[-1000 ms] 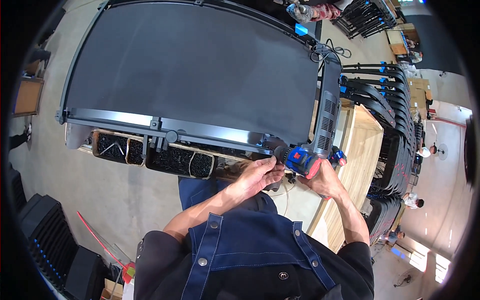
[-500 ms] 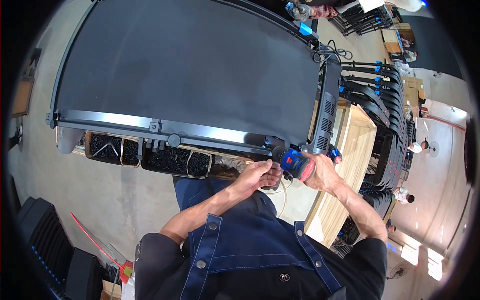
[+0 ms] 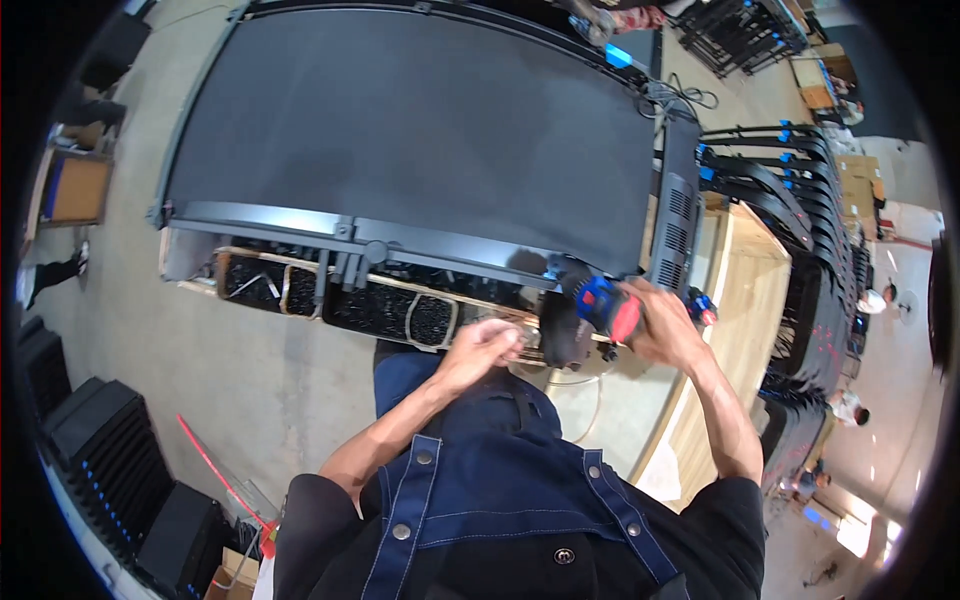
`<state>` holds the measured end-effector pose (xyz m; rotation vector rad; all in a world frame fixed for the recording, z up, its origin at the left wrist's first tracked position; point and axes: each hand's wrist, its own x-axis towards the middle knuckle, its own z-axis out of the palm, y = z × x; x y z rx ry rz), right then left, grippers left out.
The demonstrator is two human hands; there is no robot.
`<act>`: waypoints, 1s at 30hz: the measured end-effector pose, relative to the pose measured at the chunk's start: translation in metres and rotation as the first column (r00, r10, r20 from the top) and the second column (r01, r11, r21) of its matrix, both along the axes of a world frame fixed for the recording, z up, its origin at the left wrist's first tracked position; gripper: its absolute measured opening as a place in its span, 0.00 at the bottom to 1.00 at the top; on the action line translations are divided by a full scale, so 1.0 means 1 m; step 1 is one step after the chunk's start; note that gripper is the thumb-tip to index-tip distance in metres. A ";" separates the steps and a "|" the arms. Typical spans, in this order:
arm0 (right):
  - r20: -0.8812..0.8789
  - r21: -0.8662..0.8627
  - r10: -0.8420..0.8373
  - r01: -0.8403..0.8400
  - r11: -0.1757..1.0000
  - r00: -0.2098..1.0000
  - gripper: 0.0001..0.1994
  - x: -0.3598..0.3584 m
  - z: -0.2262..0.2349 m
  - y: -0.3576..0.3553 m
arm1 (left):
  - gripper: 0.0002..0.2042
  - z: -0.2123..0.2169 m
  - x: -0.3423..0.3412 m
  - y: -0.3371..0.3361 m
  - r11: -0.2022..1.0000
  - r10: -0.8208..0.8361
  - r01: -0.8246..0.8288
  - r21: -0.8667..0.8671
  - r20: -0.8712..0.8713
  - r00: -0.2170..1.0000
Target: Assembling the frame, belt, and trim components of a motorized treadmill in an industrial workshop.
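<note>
Right hand (image 3: 662, 330) wrapped around a cordless power tool (image 3: 590, 312): blue and red hard-plastic body, black rounded housing below it. Fingers closed tight on the grip. The tool sits at the near edge of the large panel (image 3: 420, 130), at about 4 o'clock of it, just beside the vented black end piece (image 3: 678, 225).

Left hand (image 3: 482, 348) at 9 o'clock from the tool, very near it. Fingers curled in, tips pinched together; what they pinch is too small to tell.

Panel: broad, matt black, slightly grainy surface, edged by a dark metal rail (image 3: 350, 232) with brackets. It looks bowed, which is the lens. Under the rail, a long wooden tray (image 3: 340, 300) in compartments, filled with small dark hardware, lying just ahead of the hands.

At 3 o'clock, a pale wooden table (image 3: 745, 300) with smooth plywood faces. Beyond it, a rack of curved black parts with blue caps (image 3: 790, 190).

Floor (image 3: 200, 380) is bare grey concrete, scuffed. Black ribbed cases (image 3: 110, 470) at 8 o'clock; a thin red rod (image 3: 205, 450) lies near them. Person wears a denim apron (image 3: 500, 480) with metal snaps over a black shirt.
</note>
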<state>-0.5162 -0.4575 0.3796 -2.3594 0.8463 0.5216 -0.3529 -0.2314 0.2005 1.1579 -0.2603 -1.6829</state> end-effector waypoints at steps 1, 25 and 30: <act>0.062 -0.011 -0.015 0.016 1.000 0.998 0.27 -0.007 0.005 0.012 | 0.13 -0.005 0.015 0.017 0.998 0.062 -0.064 0.007 0.140 0.988; -0.233 -0.032 -0.878 0.899 0.437 0.419 0.38 -0.001 -0.402 0.226 | 0.16 0.053 0.215 -0.002 0.783 0.223 0.619 -0.052 0.954 -0.203; -0.289 -0.026 -0.878 0.914 0.405 0.381 0.32 0.032 -0.391 0.249 | 0.22 0.054 0.247 0.027 0.819 0.293 0.543 -0.186 0.949 -0.118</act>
